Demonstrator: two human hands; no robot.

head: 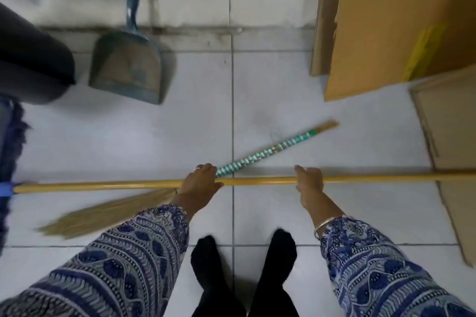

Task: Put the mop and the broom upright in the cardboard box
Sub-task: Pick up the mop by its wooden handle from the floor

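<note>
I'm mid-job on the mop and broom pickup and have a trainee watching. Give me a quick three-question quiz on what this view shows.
1. True or false: both hands grip the mop handle.
2. Which item lies on the floor under the mop handle? A) dustpan B) broom C) cardboard box
3. Fill in: the dustpan stands against the ____, on the person's left side.

Key
1. True: the left hand and the right hand each close on the yellow pole, which is held level.
2. B: the broom lies slanted beneath it, bristles to the left. The cardboard box stands to the right.
3. wall.
</note>
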